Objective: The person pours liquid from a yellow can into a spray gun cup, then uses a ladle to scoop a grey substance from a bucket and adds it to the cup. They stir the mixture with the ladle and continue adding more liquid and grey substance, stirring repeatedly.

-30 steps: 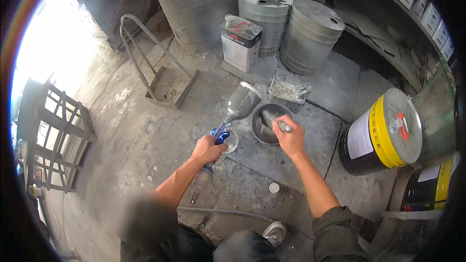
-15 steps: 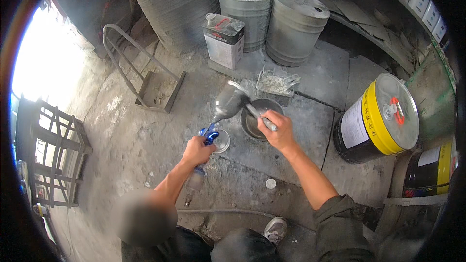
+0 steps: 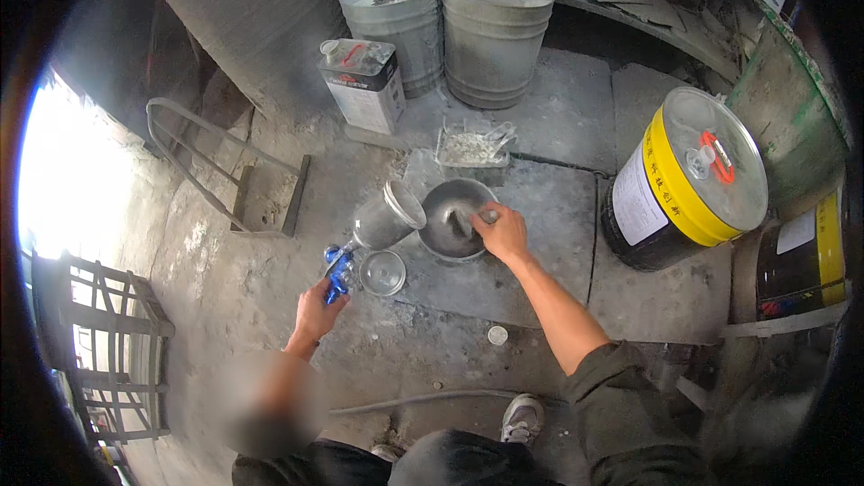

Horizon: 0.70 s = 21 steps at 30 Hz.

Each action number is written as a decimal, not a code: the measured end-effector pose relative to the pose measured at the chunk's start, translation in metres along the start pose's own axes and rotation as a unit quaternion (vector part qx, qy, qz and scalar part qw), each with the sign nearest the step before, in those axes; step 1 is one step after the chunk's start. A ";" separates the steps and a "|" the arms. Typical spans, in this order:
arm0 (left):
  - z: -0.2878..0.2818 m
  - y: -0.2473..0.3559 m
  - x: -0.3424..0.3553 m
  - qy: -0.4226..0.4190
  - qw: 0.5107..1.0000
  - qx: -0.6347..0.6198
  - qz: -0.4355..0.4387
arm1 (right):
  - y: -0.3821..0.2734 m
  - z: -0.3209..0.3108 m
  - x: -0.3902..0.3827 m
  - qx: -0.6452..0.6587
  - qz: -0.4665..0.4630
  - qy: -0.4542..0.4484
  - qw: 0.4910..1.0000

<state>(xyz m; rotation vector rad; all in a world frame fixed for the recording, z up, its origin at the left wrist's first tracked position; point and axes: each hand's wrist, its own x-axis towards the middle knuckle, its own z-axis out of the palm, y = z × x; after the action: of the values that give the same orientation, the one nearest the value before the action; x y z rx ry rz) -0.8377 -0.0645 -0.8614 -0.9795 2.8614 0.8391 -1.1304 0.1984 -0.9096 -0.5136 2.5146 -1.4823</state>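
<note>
My left hand (image 3: 318,310) is closed on a blue spray gun (image 3: 338,268), whose grey cup (image 3: 378,220) is uncapped and tilted, its mouth just left of a round metal pot (image 3: 434,234). My right hand (image 3: 502,236) grips the handle of a grey brush-like tool (image 3: 463,223), its head down inside the pot among dark grey contents; the exact tool is hard to make out. A round clear lid (image 3: 382,273) lies below the cup, and a small white cap (image 3: 498,335) is nearer my feet.
Behind the pot are a messy tray (image 3: 472,148), a tin can (image 3: 364,94) and two drums (image 3: 490,40). A yellow-banded drum (image 3: 675,180) stands right. A metal trolley (image 3: 256,202) and slatted crate (image 3: 112,342) are left. A hose (image 3: 423,399) crosses by my shoes.
The tool in my right hand was at the cup's mouth and is now down in the pot. The spray gun and cup have shifted left in the picture. The whole view has turned slightly.
</note>
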 end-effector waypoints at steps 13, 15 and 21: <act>0.001 0.017 -0.005 0.002 0.995 0.052 0.090 | -0.060 0.006 -0.010 0.522 0.218 0.078 0.821; -0.002 0.027 -0.002 -0.002 0.995 0.050 0.090 | -0.044 0.002 -0.009 0.457 0.168 0.082 0.870; -0.009 0.026 0.001 -0.026 0.995 0.059 0.080 | -0.040 -0.022 -0.001 0.513 0.211 -0.072 0.829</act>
<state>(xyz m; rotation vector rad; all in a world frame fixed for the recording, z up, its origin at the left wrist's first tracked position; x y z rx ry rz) -0.8515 -0.0522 -0.8413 -0.7147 2.9346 0.6835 -1.1284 0.1994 -0.8641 0.1175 1.2435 -2.1341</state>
